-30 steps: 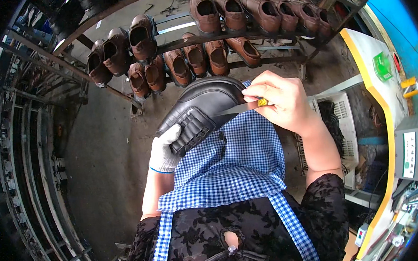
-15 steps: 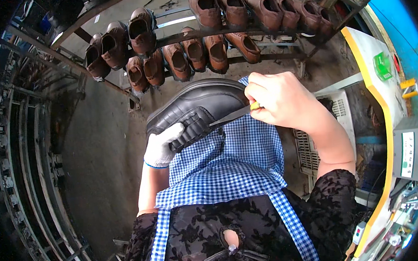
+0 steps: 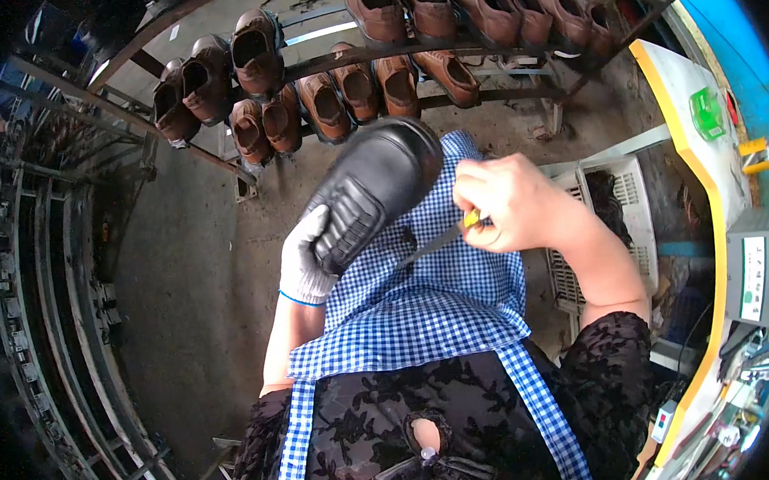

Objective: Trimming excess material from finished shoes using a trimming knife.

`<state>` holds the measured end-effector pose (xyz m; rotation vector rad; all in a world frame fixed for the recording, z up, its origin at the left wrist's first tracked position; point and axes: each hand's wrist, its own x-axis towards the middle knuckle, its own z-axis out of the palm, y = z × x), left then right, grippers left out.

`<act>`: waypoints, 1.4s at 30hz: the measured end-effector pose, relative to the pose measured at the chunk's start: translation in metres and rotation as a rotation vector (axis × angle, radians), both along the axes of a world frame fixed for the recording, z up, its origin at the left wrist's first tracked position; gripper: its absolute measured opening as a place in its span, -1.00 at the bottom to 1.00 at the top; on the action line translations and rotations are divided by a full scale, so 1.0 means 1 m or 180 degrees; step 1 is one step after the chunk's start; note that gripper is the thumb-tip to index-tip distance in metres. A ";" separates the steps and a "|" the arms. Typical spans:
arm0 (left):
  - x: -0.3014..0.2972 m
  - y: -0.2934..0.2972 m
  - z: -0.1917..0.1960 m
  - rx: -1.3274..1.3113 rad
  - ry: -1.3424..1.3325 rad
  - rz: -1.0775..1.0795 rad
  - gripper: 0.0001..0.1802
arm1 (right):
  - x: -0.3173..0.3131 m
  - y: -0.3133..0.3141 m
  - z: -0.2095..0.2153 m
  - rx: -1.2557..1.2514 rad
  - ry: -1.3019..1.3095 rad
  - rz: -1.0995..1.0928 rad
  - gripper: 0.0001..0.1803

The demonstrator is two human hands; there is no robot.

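In my gloved left hand point(image 3: 305, 256) is a black leather shoe point(image 3: 378, 178), its toe pointing up and away to the right. The white glove's thumb presses on the ribbed, pleated part of the upper, and the fingers behind are hidden. My bare right hand point(image 3: 508, 203) is closed round the yellow handle of a knife point(image 3: 442, 239). Its thin grey blade slants down to the left, apart from the shoe and over my blue checked apron point(image 3: 399, 319).
Brown shoes point(image 3: 322, 106) stand in rows on a metal rack point(image 3: 319, 63) ahead. Metal rails point(image 3: 70, 333) run along the left. At right are a white plastic crate point(image 3: 636, 204), a yellow-edged table point(image 3: 675, 121), a green container point(image 3: 706, 114) and a grey box point(image 3: 755, 269).
The shoe has turned in my left hand, so its top now faces me and its toe points farther away. The knife has come off the shoe and dropped lower with my right hand.
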<state>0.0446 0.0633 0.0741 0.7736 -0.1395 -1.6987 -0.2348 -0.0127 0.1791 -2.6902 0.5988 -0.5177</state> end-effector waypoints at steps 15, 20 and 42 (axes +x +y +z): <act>-0.007 -0.002 0.003 -0.0430 0.0027 0.0038 -0.52 | 0.015 0.006 -0.017 0.1522 -0.2047 -0.1337 -0.45; -0.019 0.017 0.016 -0.0161 -0.0110 -0.0503 -0.44 | 0.043 0.010 -0.029 0.1365 -0.2075 -0.1636 -0.39; -0.012 -0.014 0.058 -0.1592 -0.2932 -0.0831 -0.23 | 0.017 0.029 -0.034 0.0846 -0.1617 -0.0850 -0.68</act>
